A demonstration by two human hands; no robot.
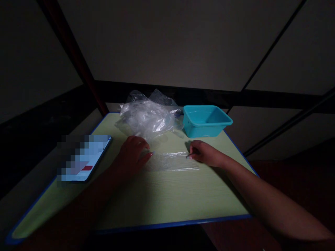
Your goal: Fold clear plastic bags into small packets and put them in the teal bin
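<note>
A clear plastic bag (172, 162) lies flat on the pale green table (167, 198), between my hands. At its left end is my left hand (134, 153), thumb and fingers apart in a curve, with the thumb tip by the plastic. My right hand (202, 152) is closed at the bag's right upper edge, fingers pinched round something small and dark that I cannot make out. Beyond the hands, a heap of crumpled clear plastic bags (150, 116) rests at the table's far side.
A turquoise plastic basin (205, 130) stands at the far right of the table. A phone with a lit screen (94, 157) lies at the left edge. Blue edging (170, 226) runs round the table, and pale panels rise behind it.
</note>
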